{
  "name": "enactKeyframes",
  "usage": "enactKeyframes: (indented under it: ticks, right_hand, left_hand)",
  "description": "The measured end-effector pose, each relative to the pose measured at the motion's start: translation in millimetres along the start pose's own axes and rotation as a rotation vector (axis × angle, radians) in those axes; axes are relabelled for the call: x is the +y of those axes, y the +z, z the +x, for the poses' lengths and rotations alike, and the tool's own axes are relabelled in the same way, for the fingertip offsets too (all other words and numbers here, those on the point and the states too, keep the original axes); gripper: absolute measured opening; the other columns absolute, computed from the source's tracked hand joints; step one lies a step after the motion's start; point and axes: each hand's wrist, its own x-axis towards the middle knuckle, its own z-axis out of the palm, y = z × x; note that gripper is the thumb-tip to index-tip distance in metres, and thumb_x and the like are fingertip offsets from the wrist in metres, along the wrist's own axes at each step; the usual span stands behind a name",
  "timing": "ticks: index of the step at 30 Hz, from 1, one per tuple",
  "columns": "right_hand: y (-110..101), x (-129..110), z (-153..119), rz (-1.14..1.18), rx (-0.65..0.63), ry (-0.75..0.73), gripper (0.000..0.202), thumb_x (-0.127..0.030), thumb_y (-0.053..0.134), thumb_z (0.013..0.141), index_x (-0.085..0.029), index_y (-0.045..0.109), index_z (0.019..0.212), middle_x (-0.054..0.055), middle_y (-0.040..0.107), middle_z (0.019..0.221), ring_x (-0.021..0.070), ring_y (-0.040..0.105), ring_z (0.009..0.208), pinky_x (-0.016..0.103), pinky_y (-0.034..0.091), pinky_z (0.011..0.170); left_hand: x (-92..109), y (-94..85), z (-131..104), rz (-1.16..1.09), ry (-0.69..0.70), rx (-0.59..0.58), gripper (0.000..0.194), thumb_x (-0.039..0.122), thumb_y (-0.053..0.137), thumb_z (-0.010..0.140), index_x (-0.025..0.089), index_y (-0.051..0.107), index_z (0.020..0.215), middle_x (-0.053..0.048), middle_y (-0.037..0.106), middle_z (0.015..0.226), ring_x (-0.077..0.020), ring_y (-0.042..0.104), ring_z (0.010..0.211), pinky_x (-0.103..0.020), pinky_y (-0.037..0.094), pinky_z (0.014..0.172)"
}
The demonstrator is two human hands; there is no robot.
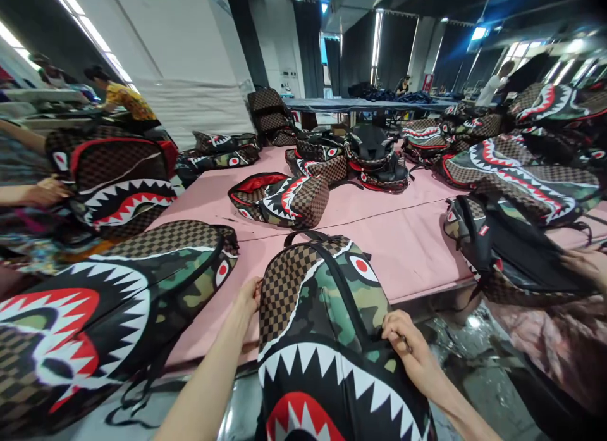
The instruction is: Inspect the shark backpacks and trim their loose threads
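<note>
A backpack [327,321] stands in front of me, leaning toward the pink tabletop. Its front carries brown checks, camouflage, a red-and-white eye and a toothed shark mouth. My left hand [251,298] grips its left side, the fingertips partly hidden behind the edge. On the opposite side, my right hand [408,341] is closed on the backpack's right edge, fingers curled; a small dark bit shows between them, too small to name. A second shark backpack [128,302] lies to the left, apart from my hand.
Across the pink table [365,238] lie more backpacks, including one open with red lining [284,197]. At left, a person's hand [47,191] touches an upright backpack [118,181]. Another person's hand [583,264] is at a backpack [516,245] on the right.
</note>
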Motion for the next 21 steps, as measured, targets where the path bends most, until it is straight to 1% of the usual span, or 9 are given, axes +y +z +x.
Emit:
enactKeyframes:
  ticks: [4, 7, 10, 12, 13, 15, 17, 19, 21]
  right_hand:
    - [0.8, -12.7, 2.8, -0.029, -0.036, -0.046, 0.018, -0.022, 0.033, 0.093, -0.023, 0.047, 0.082, 0.004, 0.053, 0.083, 0.0185, 0.05, 0.086, 0.035, 0.039, 0.076]
    - [0.3, -14.2, 5.0, -0.072, -0.069, -0.081, 0.017, -0.018, 0.031, 0.091, -0.023, 0.046, 0.083, 0.004, 0.053, 0.083, 0.0189, 0.049, 0.083, 0.036, 0.038, 0.075]
    - [2.4, -19.1, 10.1, -0.112, -0.123, -0.144, 0.018, -0.013, 0.031, 0.089, -0.022, 0.046, 0.084, 0.004, 0.053, 0.082, 0.0189, 0.05, 0.081, 0.035, 0.038, 0.072]
    - [5.3, -25.1, 15.2, -0.135, -0.161, -0.203, 0.02, -0.009, 0.031, 0.085, -0.022, 0.046, 0.085, 0.004, 0.052, 0.08, 0.0186, 0.049, 0.079, 0.034, 0.038, 0.07]
    - [7.0, -28.6, 18.0, -0.143, -0.171, -0.233, 0.021, -0.006, 0.031, 0.082, -0.021, 0.046, 0.086, 0.004, 0.051, 0.078, 0.0184, 0.048, 0.077, 0.033, 0.038, 0.069]
    - [10.8, -35.9, 23.1, -0.156, -0.18, -0.28, 0.025, -0.003, 0.032, 0.077, -0.021, 0.046, 0.086, 0.003, 0.05, 0.074, 0.018, 0.047, 0.075, 0.032, 0.038, 0.067]
    - [14.8, -42.5, 27.0, -0.161, -0.183, -0.313, 0.027, -0.001, 0.032, 0.072, -0.02, 0.046, 0.084, 0.002, 0.047, 0.071, 0.0175, 0.045, 0.072, 0.031, 0.037, 0.064]
    - [19.3, -47.8, 29.7, -0.16, -0.193, -0.342, 0.027, -0.001, 0.032, 0.069, -0.02, 0.047, 0.083, 0.002, 0.046, 0.07, 0.0171, 0.044, 0.069, 0.029, 0.036, 0.06]
    - [23.6, -51.0, 31.2, -0.153, -0.201, -0.369, 0.028, -0.001, 0.032, 0.068, -0.019, 0.047, 0.082, 0.003, 0.046, 0.071, 0.0167, 0.043, 0.068, 0.028, 0.036, 0.058]
  left_hand:
    - [-9.7, -21.0, -6.8, 0.045, -0.024, 0.086, 0.018, 0.026, 0.05, 0.085, 0.012, 0.055, 0.077, 0.002, 0.052, 0.063, -0.0069, 0.046, 0.049, -0.02, 0.041, 0.046]
    - [4.5, -24.8, -27.9, 0.042, 0.107, 0.156, 0.016, 0.025, 0.051, 0.079, 0.015, 0.052, 0.067, 0.003, 0.05, 0.057, -0.0089, 0.047, 0.051, -0.02, 0.038, 0.047]
    - [41.7, -16.2, -65.7, 0.111, 0.389, 0.164, 0.017, 0.035, 0.055, 0.074, 0.019, 0.058, 0.079, 0.001, 0.061, 0.08, -0.0132, 0.055, 0.078, -0.022, 0.043, 0.069]
    - [69.9, -6.0, -97.2, 0.388, 0.686, 0.005, 0.029, 0.045, 0.05, 0.075, 0.018, 0.06, 0.079, -0.002, 0.064, 0.086, -0.018, 0.056, 0.083, -0.027, 0.041, 0.073]
    - [82.2, -0.6, -112.5, 0.515, 0.727, -0.056, 0.033, 0.05, 0.048, 0.075, 0.018, 0.059, 0.074, -0.002, 0.064, 0.08, -0.0183, 0.056, 0.077, -0.027, 0.04, 0.068]
    - [100.3, 9.0, -137.1, 0.76, 0.694, -0.136, 0.045, 0.058, 0.04, 0.077, 0.019, 0.054, 0.059, -0.002, 0.059, 0.062, -0.0181, 0.054, 0.062, -0.027, 0.036, 0.057]
    - [109.9, 15.8, -149.6, 0.918, 0.632, -0.156, 0.053, 0.063, 0.037, 0.077, 0.019, 0.046, 0.048, -0.002, 0.052, 0.048, -0.0172, 0.05, 0.052, -0.026, 0.03, 0.05]
    - [113.3, 19.8, -151.0, 0.954, 0.57, -0.207, 0.053, 0.062, 0.041, 0.074, 0.019, 0.042, 0.043, -0.002, 0.049, 0.041, -0.0161, 0.048, 0.046, -0.026, 0.028, 0.047]
    - [113.2, 22.6, -147.3, 0.85, 0.469, -0.333, 0.048, 0.055, 0.046, 0.074, 0.019, 0.044, 0.043, -0.002, 0.049, 0.037, -0.0136, 0.046, 0.04, -0.024, 0.028, 0.044]
